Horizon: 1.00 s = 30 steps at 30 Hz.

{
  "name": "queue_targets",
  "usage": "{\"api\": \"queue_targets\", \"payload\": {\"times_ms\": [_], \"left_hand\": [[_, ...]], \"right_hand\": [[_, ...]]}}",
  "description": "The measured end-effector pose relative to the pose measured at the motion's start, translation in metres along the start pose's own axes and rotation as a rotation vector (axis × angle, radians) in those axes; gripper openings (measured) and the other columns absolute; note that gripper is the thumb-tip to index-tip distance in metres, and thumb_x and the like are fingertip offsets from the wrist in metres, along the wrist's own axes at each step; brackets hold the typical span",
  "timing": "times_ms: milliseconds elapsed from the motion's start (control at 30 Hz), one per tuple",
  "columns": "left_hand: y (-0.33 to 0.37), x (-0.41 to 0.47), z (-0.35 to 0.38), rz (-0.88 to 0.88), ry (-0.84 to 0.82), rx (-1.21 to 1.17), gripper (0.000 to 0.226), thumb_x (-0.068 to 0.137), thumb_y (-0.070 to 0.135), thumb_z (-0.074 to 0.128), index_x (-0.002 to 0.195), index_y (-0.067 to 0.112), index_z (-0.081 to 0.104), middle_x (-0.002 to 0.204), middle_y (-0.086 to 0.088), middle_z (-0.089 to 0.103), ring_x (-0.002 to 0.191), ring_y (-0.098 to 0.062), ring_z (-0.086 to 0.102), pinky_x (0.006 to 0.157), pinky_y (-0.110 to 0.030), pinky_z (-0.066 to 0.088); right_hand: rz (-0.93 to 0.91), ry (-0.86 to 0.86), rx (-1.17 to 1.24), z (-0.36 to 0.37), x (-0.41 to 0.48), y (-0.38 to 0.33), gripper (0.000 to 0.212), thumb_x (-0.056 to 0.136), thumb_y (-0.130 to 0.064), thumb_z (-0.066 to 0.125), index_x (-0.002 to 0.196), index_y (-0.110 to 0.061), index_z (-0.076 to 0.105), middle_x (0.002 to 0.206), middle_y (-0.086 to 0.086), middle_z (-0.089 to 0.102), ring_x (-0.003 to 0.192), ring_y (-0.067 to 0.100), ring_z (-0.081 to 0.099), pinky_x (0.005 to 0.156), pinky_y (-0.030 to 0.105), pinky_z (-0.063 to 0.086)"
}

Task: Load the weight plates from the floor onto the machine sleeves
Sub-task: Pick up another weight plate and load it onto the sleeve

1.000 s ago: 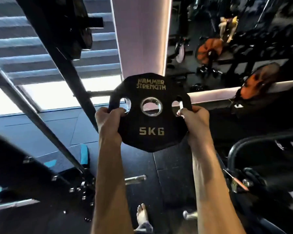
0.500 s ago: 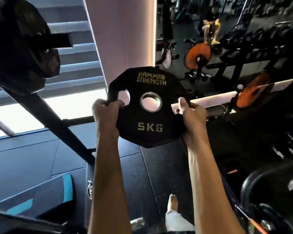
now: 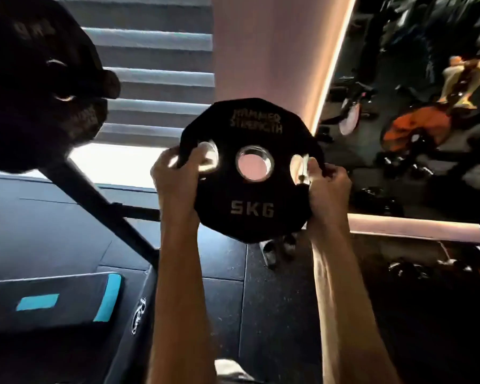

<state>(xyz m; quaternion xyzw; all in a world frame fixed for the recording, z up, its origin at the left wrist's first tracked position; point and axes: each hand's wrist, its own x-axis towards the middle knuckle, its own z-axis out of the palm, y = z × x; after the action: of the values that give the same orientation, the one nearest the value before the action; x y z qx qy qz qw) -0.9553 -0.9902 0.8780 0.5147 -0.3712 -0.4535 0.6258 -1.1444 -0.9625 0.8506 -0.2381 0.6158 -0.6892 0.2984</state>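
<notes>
Black 5 kg weight plate (image 3: 250, 195), upright | my left hand (image 3: 175, 176) and right hand (image 3: 327, 187) each clamp a side cut-out | I judge it stiff, fairly heavy; both cut-outs are the best hold.

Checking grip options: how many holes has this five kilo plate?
3: the centre hole, the left grip hole at the left hand, the right grip hole at the right hand.

A dark tiled floor (image 3: 275, 300) is being lit through a bright window (image 3: 114, 164) beneath grey slatted blinds (image 3: 155, 79), while a pale pink pillar (image 3: 266, 51) is being edged by a glowing light strip (image 3: 334, 65) and a black pad with teal trim (image 3: 67, 289) is being shaded at lower left.
</notes>
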Motion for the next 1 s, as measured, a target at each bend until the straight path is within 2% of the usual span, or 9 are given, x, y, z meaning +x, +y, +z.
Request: {"api": "queue_targets", "payload": {"times_ms": [133,300,367,433,500,633,767,900,1000], "left_hand": [[0.008,0.031,0.008,0.094,0.158,-0.043,0.038,0.087,0.036,0.073,0.104,0.002,0.066,0.082,-0.012,0.072,0.061,-0.014,0.07,0.053,-0.023,0.053],[0.019,0.083,0.001,0.276,0.333,0.018,0.034,0.083,0.048,0.071,0.092,0.015,0.067,0.086,-0.013,0.069,0.073,-0.026,0.071,0.077,-0.05,0.061],[0.027,0.096,-0.005,0.336,0.419,0.057,0.035,0.085,0.047,0.069,0.093,0.013,0.066,0.085,-0.01,0.069,0.077,-0.024,0.071,0.078,-0.044,0.06],[0.033,0.105,-0.009,0.403,0.484,0.06,0.028,0.09,0.039,0.067,0.091,0.012,0.064,0.078,0.001,0.067,0.072,-0.009,0.066,0.072,-0.026,0.054],[0.038,0.109,-0.013,0.433,0.551,0.068,0.025,0.092,0.036,0.066,0.091,0.011,0.064,0.074,0.009,0.065,0.07,-0.001,0.061,0.071,-0.019,0.05],[0.045,0.115,-0.02,0.479,0.698,0.104,0.029,0.094,0.035,0.064,0.097,0.006,0.066,0.077,0.007,0.066,0.07,-0.001,0.062,0.07,-0.018,0.051],[0.052,0.115,-0.023,0.559,0.855,0.138,0.026,0.094,0.031,0.065,0.096,0.005,0.065,0.077,0.006,0.067,0.067,0.002,0.062,0.066,-0.015,0.048],[0.055,0.11,-0.017,0.603,0.968,0.142,0.026,0.095,0.03,0.064,0.097,0.004,0.064,0.073,0.007,0.064,0.063,0.001,0.062,0.062,-0.017,0.05],[0.057,0.108,-0.012,0.624,1.034,0.153,0.025,0.095,0.033,0.064,0.095,0.008,0.063,0.071,0.006,0.064,0.061,-0.001,0.063,0.061,-0.019,0.051]], "right_hand": [[0.032,-0.146,0.088,0.049,0.04,0.0,0.029,0.093,-0.025,0.067,0.112,-0.006,0.058,0.084,0.005,0.069,0.067,0.01,0.068,0.067,0.03,0.056],[0.09,-0.317,0.219,0.12,0.068,0.0,0.023,0.094,-0.025,0.066,0.107,-0.008,0.057,0.078,0.005,0.064,0.061,0.014,0.061,0.059,0.028,0.051],[0.111,-0.382,0.243,0.147,0.073,-0.001,0.024,0.094,-0.025,0.066,0.108,-0.007,0.056,0.075,0.003,0.064,0.059,0.012,0.06,0.06,0.028,0.05],[0.121,-0.453,0.244,0.171,0.078,-0.002,0.026,0.095,-0.026,0.065,0.11,-0.007,0.056,0.076,0.003,0.064,0.061,0.012,0.061,0.062,0.03,0.053],[0.15,-0.521,0.25,0.19,0.078,-0.003,0.028,0.095,-0.027,0.064,0.113,-0.007,0.056,0.078,0.003,0.064,0.065,0.013,0.061,0.064,0.03,0.055],[0.186,-0.647,0.25,0.225,0.079,-0.006,0.022,0.096,-0.027,0.064,0.108,-0.01,0.058,0.075,0.0,0.063,0.061,0.011,0.059,0.058,0.026,0.053],[0.228,-0.787,0.241,0.252,0.077,-0.004,0.012,0.095,-0.029,0.065,0.097,-0.021,0.056,0.08,-0.003,0.064,0.068,0.009,0.063,0.067,0.029,0.055],[0.268,-0.927,0.271,0.272,0.08,-0.008,0.014,0.094,-0.031,0.066,0.101,-0.021,0.057,0.083,-0.003,0.065,0.073,0.01,0.065,0.074,0.033,0.058],[0.242,-1.006,0.272,0.285,0.082,-0.011,0.022,0.095,-0.031,0.064,0.11,-0.016,0.056,0.084,-0.004,0.064,0.074,0.007,0.063,0.066,0.023,0.055]]}}
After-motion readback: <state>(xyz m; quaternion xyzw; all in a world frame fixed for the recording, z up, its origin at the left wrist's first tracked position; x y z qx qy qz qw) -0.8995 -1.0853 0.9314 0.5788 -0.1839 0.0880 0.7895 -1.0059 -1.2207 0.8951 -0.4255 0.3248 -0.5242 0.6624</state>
